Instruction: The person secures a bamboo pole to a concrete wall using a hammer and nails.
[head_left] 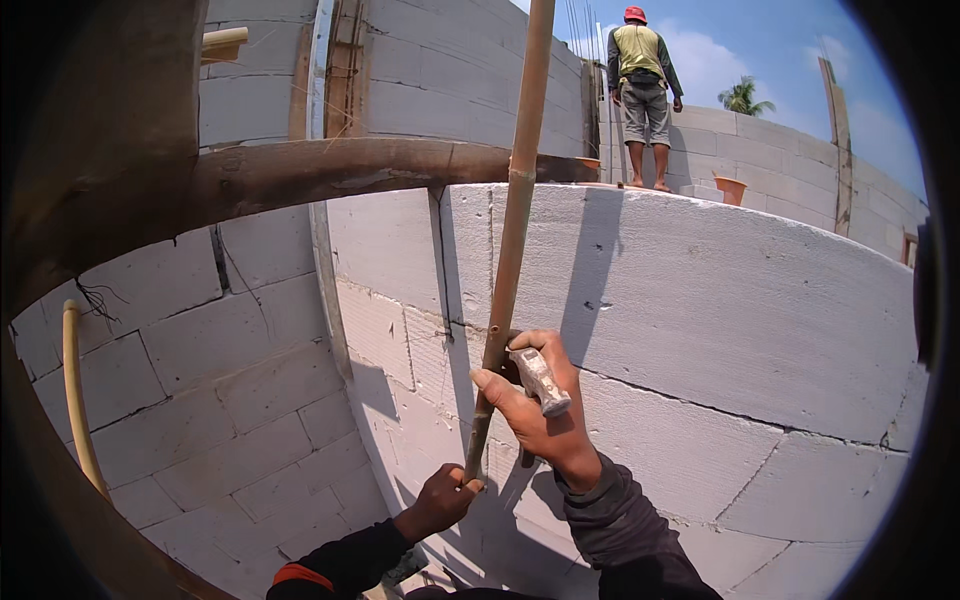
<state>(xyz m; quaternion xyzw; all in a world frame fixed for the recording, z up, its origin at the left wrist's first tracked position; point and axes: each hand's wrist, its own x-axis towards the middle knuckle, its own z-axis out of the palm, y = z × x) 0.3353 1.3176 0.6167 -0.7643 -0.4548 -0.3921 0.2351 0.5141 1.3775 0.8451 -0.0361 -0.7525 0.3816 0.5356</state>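
A long bamboo pole (518,190) stands tilted in front of me, rising past the upper edge of the picture. Around its lower end my left hand (440,502) is closed. My right hand (548,405) is closed on a hammer (541,380) with a pale, worn metal head; most of its handle is hidden by the fingers. The thumb and fingers of that same hand also press against the pole, just above my left hand. Behind both hands is a wall of white blocks (720,300), with the pole's shadow falling across it.
A dark wooden beam (350,165) crosses at upper left, and a yellowish pipe (78,400) curves at far left. A person in a red cap (645,80) stands on top of the wall, facing away, near an orange bucket (731,190). Wooden posts (840,140) rise beyond.
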